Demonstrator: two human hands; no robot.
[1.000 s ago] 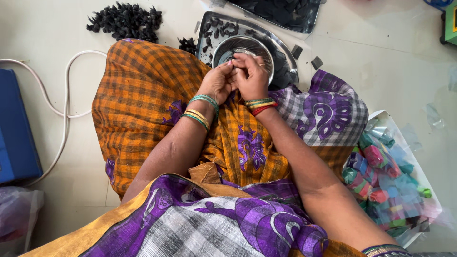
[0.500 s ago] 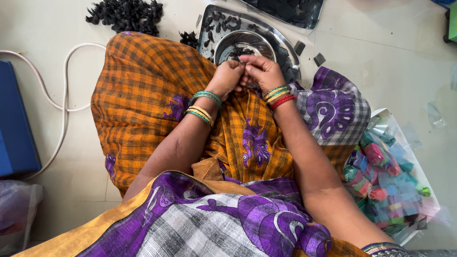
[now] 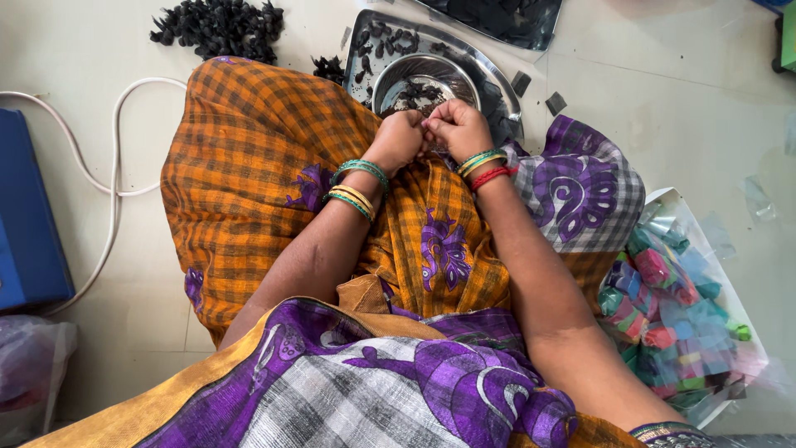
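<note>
Head view: left hand (image 3: 400, 139) and right hand (image 3: 458, 129) touching, grips pinched together on tiny hidden piece, steel bowl (image 3: 398, 83) just beyond.

Whatever the left hand (image 3: 400, 139) and right hand (image 3: 458, 126) pinch between curled fingers hidden, steel bowl (image 3: 419, 83) near rim covered by both hands, far dark tray (image 3: 506, 17) cut by top edge, blue box (image 3: 29, 216) cropped at left, bag of coloured pieces (image 3: 676, 307) blurred behind plastic

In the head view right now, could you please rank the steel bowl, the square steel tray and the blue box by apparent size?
1. Square steel tray.
2. Blue box, though cut off by the frame edge, so unsure.
3. Steel bowl.
</note>
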